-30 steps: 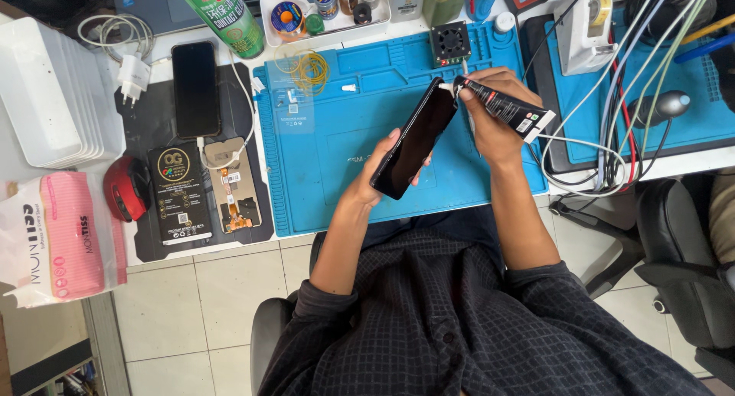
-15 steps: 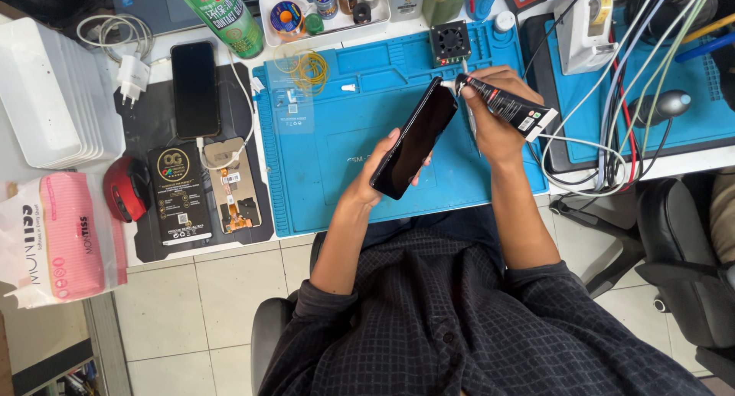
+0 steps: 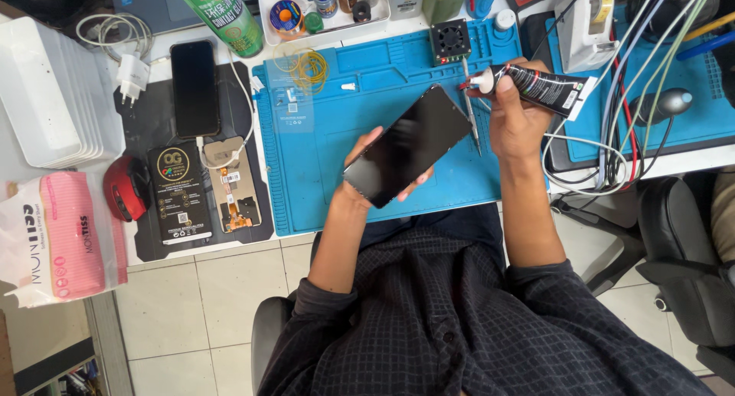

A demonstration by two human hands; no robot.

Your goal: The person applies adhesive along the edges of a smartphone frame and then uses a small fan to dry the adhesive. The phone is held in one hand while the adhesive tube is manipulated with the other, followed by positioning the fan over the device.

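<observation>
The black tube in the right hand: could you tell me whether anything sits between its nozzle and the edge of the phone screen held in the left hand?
Nothing visible does. The black tube in the right hand points its nozzle at the upper corner of the phone screen, which the left hand holds tilted above the blue mat. Only a narrow open gap separates them.

Shot from a single head-worn camera, high above the seat and aimed almost straight down. Took in the dark checked shirt (image 3: 475, 319) and both forearms at the near edge, the blue work mat (image 3: 321, 128) at mid-distance, the white parts tray (image 3: 325, 1) along the far edge. Reached left to the tissue pack (image 3: 53, 239) and right to a tangle of cables (image 3: 635, 90). Stood fairly close, cropping floor tiles (image 3: 199, 304) below.
</observation>
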